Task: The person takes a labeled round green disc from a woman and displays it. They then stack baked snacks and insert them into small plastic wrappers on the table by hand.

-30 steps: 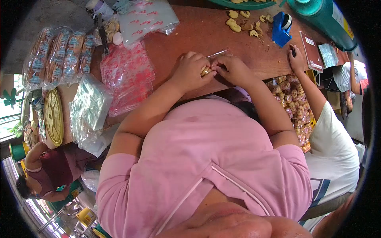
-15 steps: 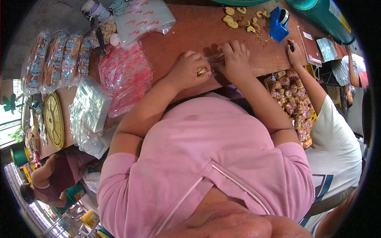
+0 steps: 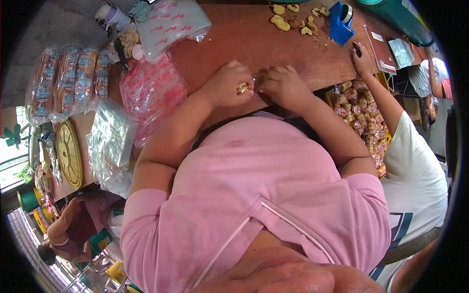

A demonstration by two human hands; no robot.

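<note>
Head cam: shiny gold pc. (image 3: 243,88) in L hand (image 3: 233,84)

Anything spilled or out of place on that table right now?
Yes: loose, curved yellowish pieces and crumbs lie scattered on the bare tabletop, beside the blue tape dispenser. Possibly a small spill, since the packets at right are wrapped.

I'm working in what is looking like a food-packing workshop: printed plastic bags (image 3: 172,27), loose biscuits (image 3: 280,23) and 1 tape dispenser (image 3: 340,25) are lying on my table (image 3: 234,36), wrapped snacks (image 3: 360,115) are sitting heaped beside me, and other people (image 3: 413,171) are sharing the space.
</note>
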